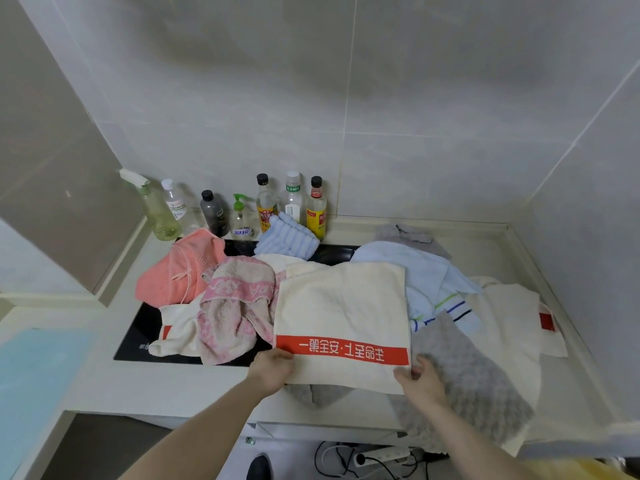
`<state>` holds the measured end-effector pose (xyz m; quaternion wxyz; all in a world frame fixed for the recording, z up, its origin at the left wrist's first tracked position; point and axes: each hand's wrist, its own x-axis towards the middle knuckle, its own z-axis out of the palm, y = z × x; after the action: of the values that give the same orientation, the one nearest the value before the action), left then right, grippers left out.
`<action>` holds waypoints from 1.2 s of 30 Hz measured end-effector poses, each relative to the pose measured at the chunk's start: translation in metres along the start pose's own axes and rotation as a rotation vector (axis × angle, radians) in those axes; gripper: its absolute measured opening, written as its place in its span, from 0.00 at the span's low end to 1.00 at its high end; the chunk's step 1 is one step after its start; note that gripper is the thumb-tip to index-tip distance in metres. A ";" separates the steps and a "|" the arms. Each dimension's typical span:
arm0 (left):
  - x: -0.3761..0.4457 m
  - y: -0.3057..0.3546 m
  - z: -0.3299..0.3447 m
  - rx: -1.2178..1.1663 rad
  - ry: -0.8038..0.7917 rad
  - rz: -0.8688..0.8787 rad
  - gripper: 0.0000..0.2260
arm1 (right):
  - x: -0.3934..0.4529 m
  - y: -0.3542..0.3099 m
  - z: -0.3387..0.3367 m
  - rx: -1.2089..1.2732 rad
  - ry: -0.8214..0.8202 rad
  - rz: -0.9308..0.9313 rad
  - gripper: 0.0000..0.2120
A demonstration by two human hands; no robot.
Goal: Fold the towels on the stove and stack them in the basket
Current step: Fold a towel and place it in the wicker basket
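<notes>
A cream towel with a red printed band (341,306) lies spread flat over the black stove (138,337) in the middle. My left hand (272,368) pinches its near left corner, and my right hand (420,377) pinches its near right corner. Around it lie a coral towel (180,268), a pink patterned towel (235,306), a blue striped towel (287,239), a light blue towel (422,275), a grey towel (464,375) and another cream towel (509,317). No basket is in view.
Several bottles, among them a spray bottle (156,209), stand along the tiled back wall. A light blue mat (38,372) lies on the counter at the left. A power strip with cables (377,455) lies on the floor below the counter edge.
</notes>
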<state>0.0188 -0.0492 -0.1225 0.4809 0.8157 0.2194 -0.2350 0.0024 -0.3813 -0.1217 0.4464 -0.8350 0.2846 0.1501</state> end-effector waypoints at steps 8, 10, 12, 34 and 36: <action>-0.003 0.015 -0.005 -0.198 -0.070 -0.055 0.14 | 0.013 -0.010 -0.004 0.029 -0.069 0.090 0.11; -0.006 0.015 -0.008 -0.207 -0.037 -0.019 0.13 | 0.011 -0.010 -0.005 0.026 -0.080 0.080 0.07; -0.012 0.016 -0.009 -0.193 0.003 0.038 0.13 | 0.010 -0.008 -0.008 0.046 -0.072 0.063 0.04; -0.115 -0.034 -0.007 -0.014 -0.247 -0.038 0.08 | -0.061 0.064 -0.047 0.118 -0.106 0.055 0.17; -0.113 -0.023 -0.012 -0.131 -0.207 -0.034 0.07 | -0.058 0.048 -0.053 0.248 -0.116 0.045 0.11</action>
<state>-0.0821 -0.0436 -0.0662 0.5490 0.7501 0.1973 -0.3115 -0.0737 -0.4269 -0.0944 0.5583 -0.7569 0.2930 0.1720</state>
